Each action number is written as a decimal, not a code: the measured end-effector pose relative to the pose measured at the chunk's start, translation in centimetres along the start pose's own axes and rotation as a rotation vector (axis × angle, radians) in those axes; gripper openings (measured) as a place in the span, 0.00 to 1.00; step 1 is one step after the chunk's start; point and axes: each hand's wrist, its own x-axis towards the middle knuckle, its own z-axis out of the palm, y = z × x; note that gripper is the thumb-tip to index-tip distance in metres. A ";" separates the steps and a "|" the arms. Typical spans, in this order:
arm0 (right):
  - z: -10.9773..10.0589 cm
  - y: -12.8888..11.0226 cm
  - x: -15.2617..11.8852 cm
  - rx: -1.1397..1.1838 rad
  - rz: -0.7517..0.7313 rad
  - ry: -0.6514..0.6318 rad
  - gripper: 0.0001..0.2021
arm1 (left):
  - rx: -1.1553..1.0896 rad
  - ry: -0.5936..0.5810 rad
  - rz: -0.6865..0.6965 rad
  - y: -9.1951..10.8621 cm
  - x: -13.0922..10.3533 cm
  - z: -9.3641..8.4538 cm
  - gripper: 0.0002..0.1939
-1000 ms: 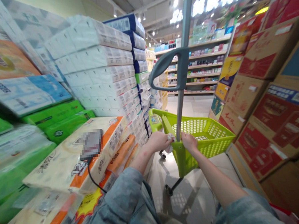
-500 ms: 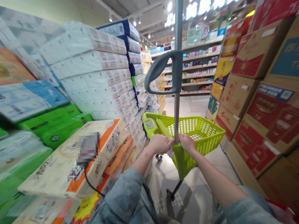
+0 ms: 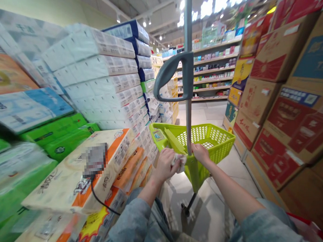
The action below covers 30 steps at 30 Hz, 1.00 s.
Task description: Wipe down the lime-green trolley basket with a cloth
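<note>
A lime-green rolling shopping basket (image 3: pixel 219 147) stands in front of me on casters, its lattice bin facing away. From its near side rises a grey metal pole (image 3: pixel 189 128) with a blue-grey loop handle (image 3: pixel 187 76). My left hand (image 3: pixel 167 164) is closed on a crumpled white tissue (image 3: pixel 180 163), at the basket's near left rim beside the pole. With its fingers wrapped over the near rim just right of the pole, my right hand (image 3: pixel 201 154) grips the basket; its fingertips are partly hidden.
Stacked white tissue packs (image 3: pixel 94 77) rise on the left. Nearer lies a cream-and-orange tissue pack (image 3: pixel 59 187) bearing a blurred device (image 3: pixel 94 160) with a black cable. Cardboard cartons (image 3: pixel 268 97) line the right side. Stocked shelves (image 3: pixel 213 69) stand ahead beyond the tiled floor (image 3: pixel 215 109).
My left hand has drawn away from the pole, left and slightly down, with more of the tissue showing. The basket and its pole have shifted a little left; my right hand stays on the rim.
</note>
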 end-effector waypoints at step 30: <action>0.6 -0.3 1.3 0.012 -0.023 -0.009 0.29 | -0.362 0.281 -0.709 -3.1 -1.4 2.3 0.27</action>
